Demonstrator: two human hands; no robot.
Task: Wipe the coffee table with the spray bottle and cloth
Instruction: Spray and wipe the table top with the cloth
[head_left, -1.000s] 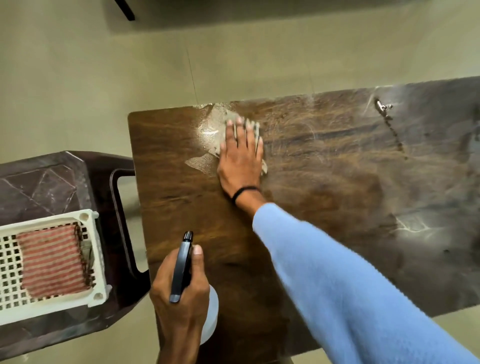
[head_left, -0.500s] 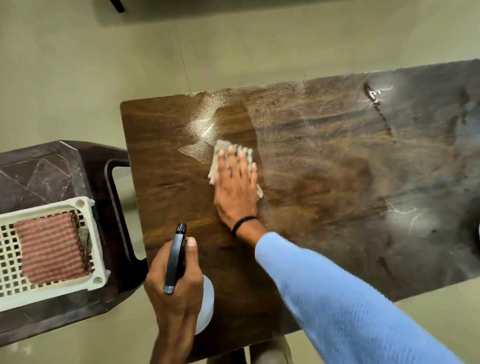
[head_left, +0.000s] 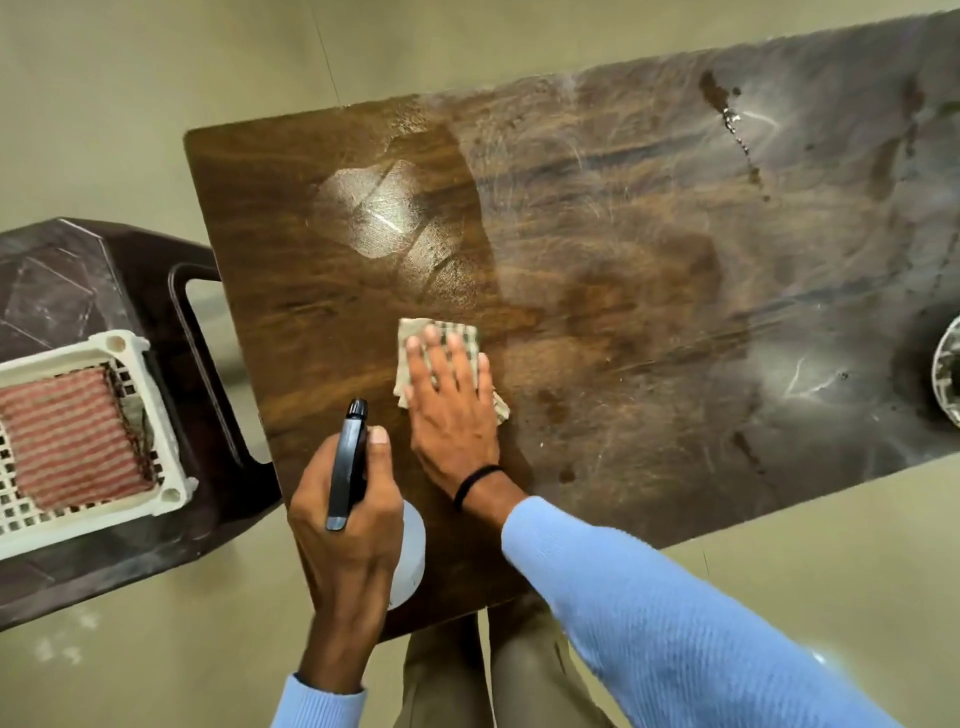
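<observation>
A dark wooden coffee table (head_left: 649, 270) fills the middle of the view, its left part wet and glossy, its right part dull with streaks and stains. My right hand (head_left: 453, 410) lies flat with straight fingers on a pale checked cloth (head_left: 415, 338), pressing it onto the table near the front left. My left hand (head_left: 345, 525) grips a spray bottle (head_left: 349, 462) with a black trigger head and a clear body, upright at the table's front edge. The bottle's body is mostly hidden behind my hand.
A dark plastic stool (head_left: 62, 291) stands left of the table and carries a white lattice basket (head_left: 140, 364) with a red striped cloth (head_left: 67, 436). A round white object (head_left: 948, 374) shows at the right edge. Beige floor surrounds the table.
My right hand has dragged the cloth from the table's far left corner toward the front edge, leaving a wet patch behind. The left hand keeps hold of the bottle.
</observation>
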